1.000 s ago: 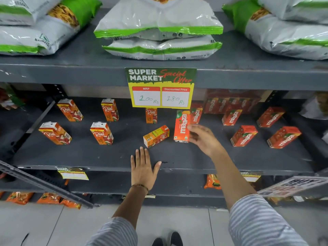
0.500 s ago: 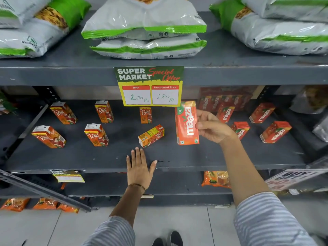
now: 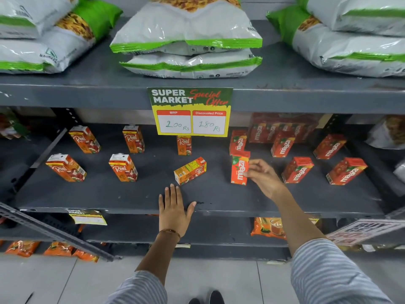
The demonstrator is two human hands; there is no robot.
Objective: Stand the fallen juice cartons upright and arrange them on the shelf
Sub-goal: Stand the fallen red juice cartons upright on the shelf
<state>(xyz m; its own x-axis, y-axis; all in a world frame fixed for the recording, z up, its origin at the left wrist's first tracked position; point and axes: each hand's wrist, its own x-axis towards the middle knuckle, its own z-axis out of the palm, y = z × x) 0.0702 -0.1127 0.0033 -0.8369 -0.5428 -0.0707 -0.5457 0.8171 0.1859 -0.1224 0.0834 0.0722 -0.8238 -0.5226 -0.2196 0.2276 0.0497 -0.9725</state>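
Observation:
On the dark grey middle shelf (image 3: pixel 219 200) a red Maaza carton (image 3: pixel 239 170) stands upright, right of centre. My right hand (image 3: pixel 262 176) grips its right edge with the fingertips. One orange Real carton (image 3: pixel 190 170) lies on its side just left of it. My left hand (image 3: pixel 175 210) rests flat and empty on the shelf's front edge, fingers spread, just in front of the fallen carton. Several Real cartons (image 3: pixel 123 167) stand on the left half. Several Maaza cartons (image 3: pixel 297 170) stand on the right half.
A yellow price sign (image 3: pixel 190 111) hangs from the upper shelf and hides part of the back row. A wrapped pack of Maaza cartons (image 3: pixel 282 128) sits at the back right. White and green bags (image 3: pixel 186 40) fill the top shelf. A loose metal bar (image 3: pixel 54 231) slants across the lower left.
My right hand lifted the Maaza carton off the shelf, turned it upright and set it down a little further back. My left hand stayed on the shelf edge.

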